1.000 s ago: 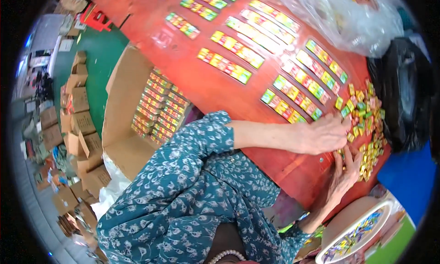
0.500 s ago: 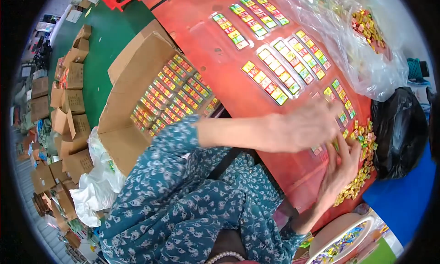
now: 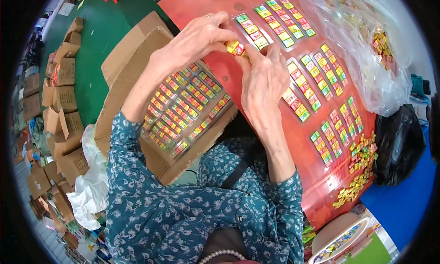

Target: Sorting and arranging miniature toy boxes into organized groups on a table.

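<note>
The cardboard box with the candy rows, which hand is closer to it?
Left. The left hand hangs right over the cardboard box's far edge; the right hand is beside it, over the red table.

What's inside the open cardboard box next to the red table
The cardboard box holds rows of small colourful packets lying flat. The left hand and forearm cover part of them; lower layers cannot be seen.

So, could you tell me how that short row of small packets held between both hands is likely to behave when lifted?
The row of packets probably sags or scatters unless pinched from both ends, as the left hand and right hand do. Each piece looks small and wrapped, so likely light and a bit slippery.
</note>
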Tool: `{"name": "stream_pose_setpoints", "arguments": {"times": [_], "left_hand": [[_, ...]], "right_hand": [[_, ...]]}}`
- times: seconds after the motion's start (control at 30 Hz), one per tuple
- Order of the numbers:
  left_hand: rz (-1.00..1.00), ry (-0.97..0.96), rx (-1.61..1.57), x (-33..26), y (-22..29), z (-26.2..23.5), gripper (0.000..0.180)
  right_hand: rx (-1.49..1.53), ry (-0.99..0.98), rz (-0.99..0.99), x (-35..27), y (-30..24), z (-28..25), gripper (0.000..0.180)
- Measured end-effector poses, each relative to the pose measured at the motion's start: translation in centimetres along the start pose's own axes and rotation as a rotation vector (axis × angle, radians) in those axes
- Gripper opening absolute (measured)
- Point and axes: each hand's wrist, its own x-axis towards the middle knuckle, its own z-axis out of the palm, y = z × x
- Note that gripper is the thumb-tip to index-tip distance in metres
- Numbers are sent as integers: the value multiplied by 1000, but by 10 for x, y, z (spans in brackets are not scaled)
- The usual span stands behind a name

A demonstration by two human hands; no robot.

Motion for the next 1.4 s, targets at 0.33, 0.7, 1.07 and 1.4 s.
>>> {"name": "stream_pose_setpoints", "arguments": {"times": [0.33,0.7,1.07,1.4], "left_hand": [[54,-137,-25,8,-38,11,28],[-107,42,-229,3,-42,9,26],[-159,242,-11,-6,-36,25,18],[-240,114,21,-33,-3,54,67]], "right_hand": [[23,-94,163,4,-10,20,24],[230,-132,185,-2,-6,4,19],[351,-100,264,-14,2,-10,23],[167,-127,-16,-48,4,-1,43]]}}
